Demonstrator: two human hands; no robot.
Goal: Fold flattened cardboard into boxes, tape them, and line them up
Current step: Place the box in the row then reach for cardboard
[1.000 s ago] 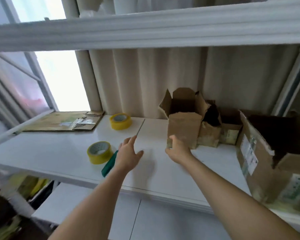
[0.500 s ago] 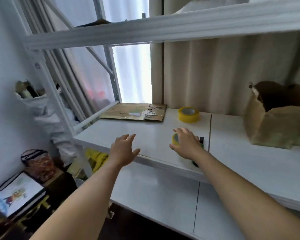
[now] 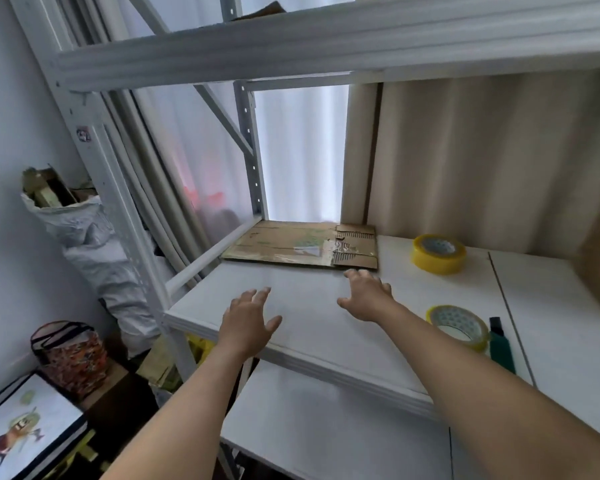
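White shelf | both hands, left and right, spread, empty, near cardboard | risk: one-edge pull slides the sheet off.

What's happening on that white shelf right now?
A person is reaching both bare hands toward the flattened brown cardboard sheet lying at the back left of the white shelf. The right hand is nearest, fingers spread just short of its front edge; the left hand hovers open over the shelf. Neither holds anything. Two yellow tape rolls and a green-handled cutter lie to the right, untouched.
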